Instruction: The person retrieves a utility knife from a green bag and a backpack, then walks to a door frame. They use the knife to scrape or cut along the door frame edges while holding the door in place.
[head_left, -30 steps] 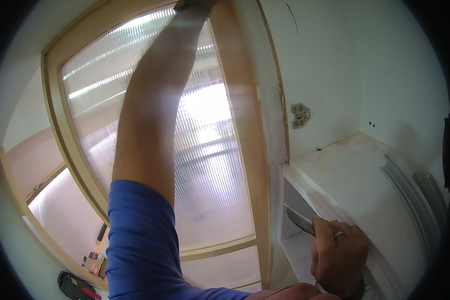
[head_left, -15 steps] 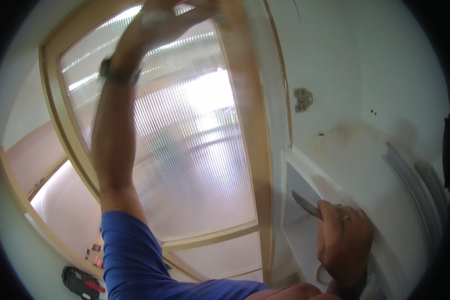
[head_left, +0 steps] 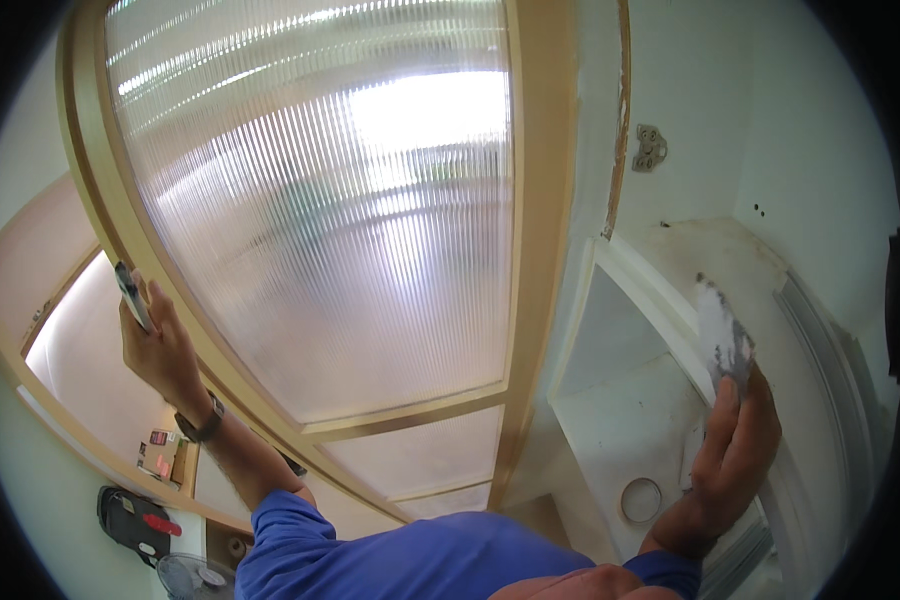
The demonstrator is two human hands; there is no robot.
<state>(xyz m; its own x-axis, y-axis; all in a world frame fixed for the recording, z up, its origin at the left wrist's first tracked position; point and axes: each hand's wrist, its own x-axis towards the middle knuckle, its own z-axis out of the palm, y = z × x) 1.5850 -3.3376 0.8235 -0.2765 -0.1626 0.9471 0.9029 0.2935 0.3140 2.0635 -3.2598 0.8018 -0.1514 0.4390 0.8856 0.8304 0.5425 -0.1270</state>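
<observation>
My right hand [head_left: 740,440] is closed round a putty knife. Its blade [head_left: 722,325] points up and is smeared with white and grey filler. The hand is over the front edge of a white built-in cupboard [head_left: 680,345]. At the left edge of the wood-framed door [head_left: 542,200] with ribbed glass, my left hand [head_left: 160,345] is closed on a slim silver piece with a dark end [head_left: 132,293]. Whether that piece is fixed to the door I cannot tell.
A metal hinge plate [head_left: 649,148] sits on the pale right wall. Grey rails [head_left: 820,350] run along the right. Inside the cupboard lies a thin ring [head_left: 641,499]. At lower left are a black case with red [head_left: 135,520] and a clear round lid [head_left: 192,577].
My left hand has come down from the top of the door to its left edge. My right hand has turned the putty knife from pointing left to pointing up. The view has shifted.
</observation>
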